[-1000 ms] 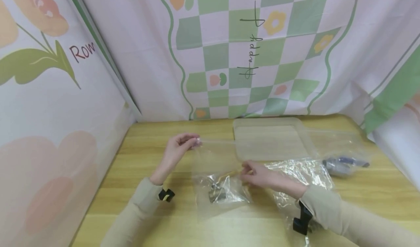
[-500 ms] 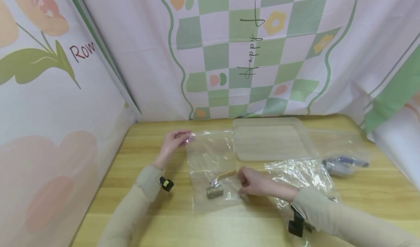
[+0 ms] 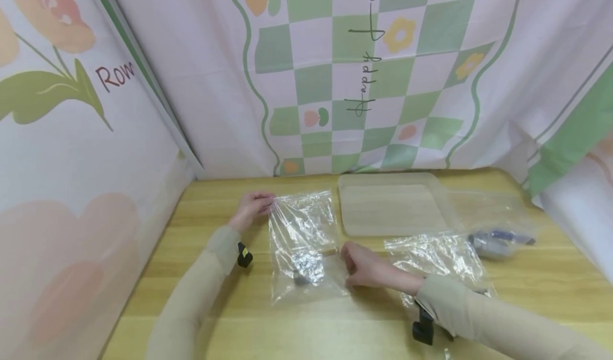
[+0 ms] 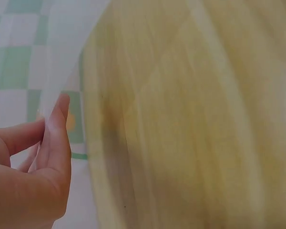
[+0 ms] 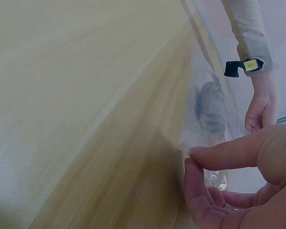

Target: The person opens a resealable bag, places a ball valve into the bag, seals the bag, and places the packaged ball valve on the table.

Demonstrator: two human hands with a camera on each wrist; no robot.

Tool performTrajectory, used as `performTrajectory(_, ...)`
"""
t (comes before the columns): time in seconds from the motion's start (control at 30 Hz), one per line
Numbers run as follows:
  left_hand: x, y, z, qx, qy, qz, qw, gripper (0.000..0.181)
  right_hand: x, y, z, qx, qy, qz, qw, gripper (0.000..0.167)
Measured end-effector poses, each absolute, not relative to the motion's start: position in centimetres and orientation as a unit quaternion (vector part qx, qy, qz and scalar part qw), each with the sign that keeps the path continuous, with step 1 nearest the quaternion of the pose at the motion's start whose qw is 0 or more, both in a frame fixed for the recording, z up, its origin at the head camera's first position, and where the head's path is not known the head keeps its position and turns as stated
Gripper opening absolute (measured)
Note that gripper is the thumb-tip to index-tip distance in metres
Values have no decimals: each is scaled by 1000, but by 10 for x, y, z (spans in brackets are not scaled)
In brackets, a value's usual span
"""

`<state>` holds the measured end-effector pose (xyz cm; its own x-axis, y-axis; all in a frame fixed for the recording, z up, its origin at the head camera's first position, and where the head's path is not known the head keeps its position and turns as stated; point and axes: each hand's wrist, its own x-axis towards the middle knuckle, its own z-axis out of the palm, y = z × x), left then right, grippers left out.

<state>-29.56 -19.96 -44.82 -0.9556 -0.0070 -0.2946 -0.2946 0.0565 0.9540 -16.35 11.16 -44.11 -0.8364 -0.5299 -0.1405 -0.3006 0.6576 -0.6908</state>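
A clear zip bag [image 3: 303,223] lies over the wooden table in the head view, creased and full of glare. Inside its lower half sits a metal valve [image 3: 303,276] with a yellow lever, partly hidden by reflections. My left hand [image 3: 248,210] pinches the bag's upper left corner; the left wrist view has thumb and fingers meeting on the thin film. At the bag's lower right edge, my right hand [image 3: 367,267] pinches the plastic between thumb and forefinger. The right wrist view shows the grey valve body [image 5: 210,107] through the film.
A pale shallow tray [image 3: 392,206] lies at the back of the table. Right of it is another clear bag with a grey and blue item [image 3: 500,243]. A crinkled clear bag [image 3: 440,253] lies partly under my right forearm. A patterned curtain [image 3: 316,83] hangs behind.
The bag has come down flatter and shifted slightly left, with more glare on it. Both hands have moved a little left, still pinching it.
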Motion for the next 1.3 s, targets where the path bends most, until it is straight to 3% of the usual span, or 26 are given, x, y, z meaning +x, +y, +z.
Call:
performTrajectory(0.3, -318, -197, -449, -121, 716, 678, 118, 37, -170, 103, -441, -222, 903, -342, 140, 40)
performTrajectory(0.9, -341, -197, -454, -114, 737, 660, 91, 35, -180, 93, -445, -223, 894, -361, 143, 39)
performTrajectory(1.3, -344, -201, -453, -137, 741, 648, 106, 35, -186, 94, -447, -146, 894, -379, 188, 40)
